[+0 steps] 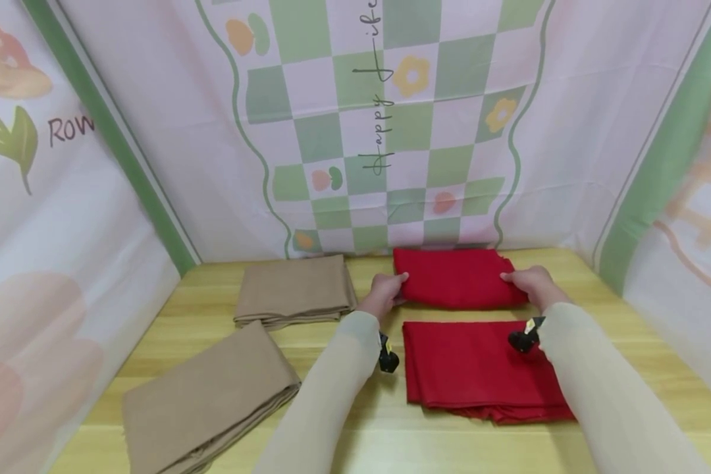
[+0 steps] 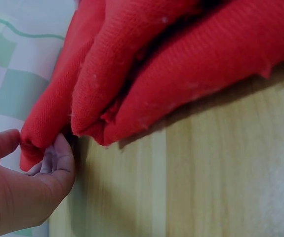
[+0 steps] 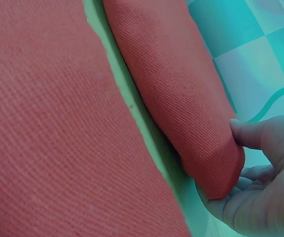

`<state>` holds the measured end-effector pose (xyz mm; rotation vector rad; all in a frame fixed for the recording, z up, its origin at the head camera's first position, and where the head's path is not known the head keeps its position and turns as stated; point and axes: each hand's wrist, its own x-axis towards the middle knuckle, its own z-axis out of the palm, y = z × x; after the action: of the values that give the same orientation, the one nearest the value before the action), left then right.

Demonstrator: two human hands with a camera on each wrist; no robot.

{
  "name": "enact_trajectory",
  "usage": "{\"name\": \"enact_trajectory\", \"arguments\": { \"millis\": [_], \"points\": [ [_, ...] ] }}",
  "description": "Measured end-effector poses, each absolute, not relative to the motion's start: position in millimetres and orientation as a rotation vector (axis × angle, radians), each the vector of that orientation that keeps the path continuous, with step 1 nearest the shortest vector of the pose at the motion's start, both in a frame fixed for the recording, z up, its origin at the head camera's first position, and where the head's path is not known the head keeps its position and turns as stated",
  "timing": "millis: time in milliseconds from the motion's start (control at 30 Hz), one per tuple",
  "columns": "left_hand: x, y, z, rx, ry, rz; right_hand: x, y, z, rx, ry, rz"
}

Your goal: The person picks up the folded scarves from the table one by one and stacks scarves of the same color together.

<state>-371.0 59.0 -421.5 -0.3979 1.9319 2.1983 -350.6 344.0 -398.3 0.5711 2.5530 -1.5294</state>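
Note:
Both hands hold a folded red cloth [image 1: 456, 280] at the back right of the table, one at each side. The left hand [image 1: 385, 293] pinches its left edge, thumb on top; in the left wrist view the fingers [image 2: 62, 158] curl under a corner of the red layers. The right hand [image 1: 533, 284] pinches the opposite edge, and the right wrist view shows its thumb [image 3: 248, 133] on top with fingers beneath the fold. A second folded red cloth [image 1: 480, 368] lies flat just in front, partly covered by the right forearm.
Left of the arms lie two folded tan cloths, one at the back [image 1: 296, 286] and one set at an angle in front [image 1: 207, 401]. Patterned fabric [image 1: 385, 131] hangs behind the wooden table [image 1: 367, 441] and along both sides.

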Motion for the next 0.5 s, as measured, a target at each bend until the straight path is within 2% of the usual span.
{"name": "enact_trajectory", "arguments": {
  "millis": [500],
  "points": [
    [-373.0,57.6,-419.3,-0.346,1.913,2.172,-349.8,340.4,-395.6,0.642,2.596,-1.45]
  ]
}}
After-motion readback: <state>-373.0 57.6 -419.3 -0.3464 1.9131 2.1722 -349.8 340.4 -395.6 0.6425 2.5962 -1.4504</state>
